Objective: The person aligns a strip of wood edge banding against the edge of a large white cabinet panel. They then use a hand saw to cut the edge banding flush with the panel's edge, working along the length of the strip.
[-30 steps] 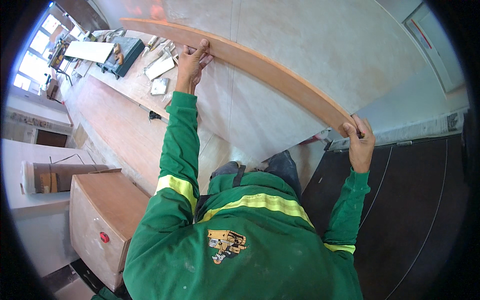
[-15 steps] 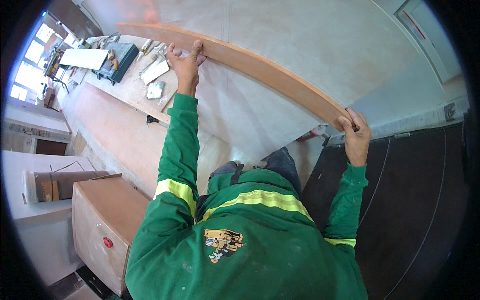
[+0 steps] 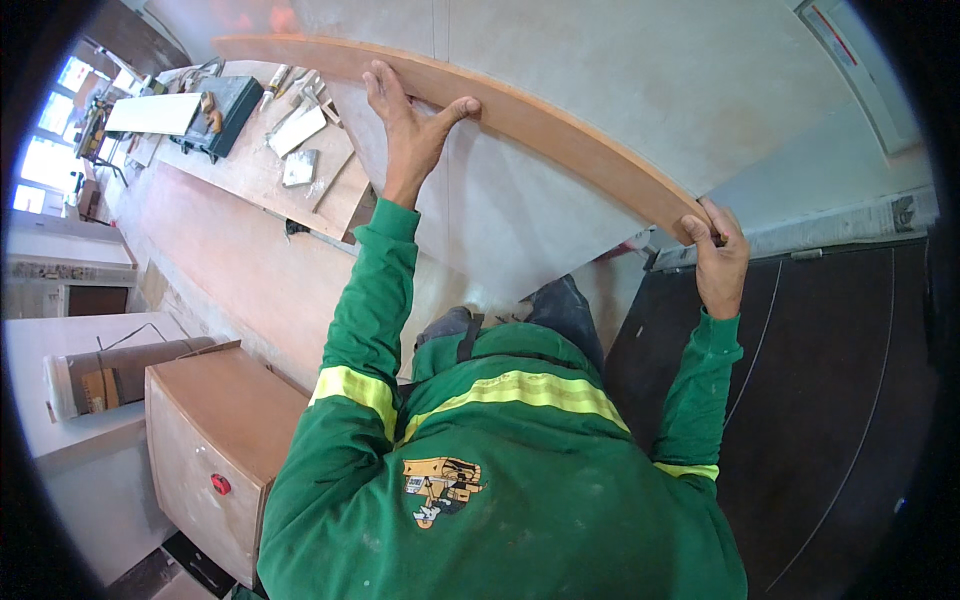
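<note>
The step in hand looks to be the steadying of a long wooden strip point(image 3: 560, 138) along a pale panel point(image 3: 660, 90). The right hand point(image 3: 718, 260) grasps the near end of this strip, with the thumb on its face and the fingers round behind. The left hand point(image 3: 415, 140) is not clenched: its fingers and thumb are spread wide, and their tips meet the wide face and lower edge.

The strip is therefore in front of both hands. Its long axis goes across the person, from the right hand, past the left fingertips, and on to a far end up and left of them. The narrow edge is turned up, the wide face toward the person; the bend may come from the lens. Whether it touches the panel everywhere, I cannot tell.

I judge that a next move calls for a surer hold by the left hand. Left of that hand is a workbench point(image 3: 250, 182); below the right hand, a dark panel point(image 3: 800, 350).
</note>
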`<action>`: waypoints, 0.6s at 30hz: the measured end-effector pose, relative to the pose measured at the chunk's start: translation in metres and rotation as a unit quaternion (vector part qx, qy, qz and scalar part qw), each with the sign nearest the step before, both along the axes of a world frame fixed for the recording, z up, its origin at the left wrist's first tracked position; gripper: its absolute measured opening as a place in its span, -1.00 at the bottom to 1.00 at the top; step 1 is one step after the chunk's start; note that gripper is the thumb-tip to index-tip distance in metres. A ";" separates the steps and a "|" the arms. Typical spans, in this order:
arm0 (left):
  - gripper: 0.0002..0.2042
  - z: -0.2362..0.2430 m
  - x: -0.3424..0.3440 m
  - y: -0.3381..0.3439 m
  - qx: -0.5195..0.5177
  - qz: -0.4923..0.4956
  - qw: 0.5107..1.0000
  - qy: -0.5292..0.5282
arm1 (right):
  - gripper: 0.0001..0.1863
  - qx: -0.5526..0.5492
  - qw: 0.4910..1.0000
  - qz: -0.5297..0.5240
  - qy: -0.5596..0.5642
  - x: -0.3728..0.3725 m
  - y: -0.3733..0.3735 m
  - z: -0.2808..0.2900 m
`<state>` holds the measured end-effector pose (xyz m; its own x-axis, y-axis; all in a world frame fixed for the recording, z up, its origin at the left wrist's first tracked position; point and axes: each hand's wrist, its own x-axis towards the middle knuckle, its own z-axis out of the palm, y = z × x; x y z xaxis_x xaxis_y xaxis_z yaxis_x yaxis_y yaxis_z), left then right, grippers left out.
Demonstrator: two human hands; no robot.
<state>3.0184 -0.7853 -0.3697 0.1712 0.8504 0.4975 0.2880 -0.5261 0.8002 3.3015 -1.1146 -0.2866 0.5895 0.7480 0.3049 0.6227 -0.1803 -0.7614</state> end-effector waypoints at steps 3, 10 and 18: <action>0.48 0.000 0.001 0.003 -0.008 -0.004 1.000 0.015 | -0.62 0.009 1.000 0.004 0.002 0.001 0.000 0.000; 0.54 0.016 0.008 -0.003 -0.025 -0.008 0.999 0.027 | -0.68 0.025 0.995 0.011 0.100 0.007 -0.002 0.000; 0.52 0.023 0.007 -0.007 -0.026 -0.012 0.997 0.069 | -0.68 0.057 0.995 0.012 0.081 0.009 -0.006 -0.004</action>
<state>3.0254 -0.7925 -0.3469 0.2547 0.8694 0.4235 0.3852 -0.4929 0.7802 3.3102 -1.1204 -0.2909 0.6200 0.7284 0.2916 0.4938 -0.0735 -0.8664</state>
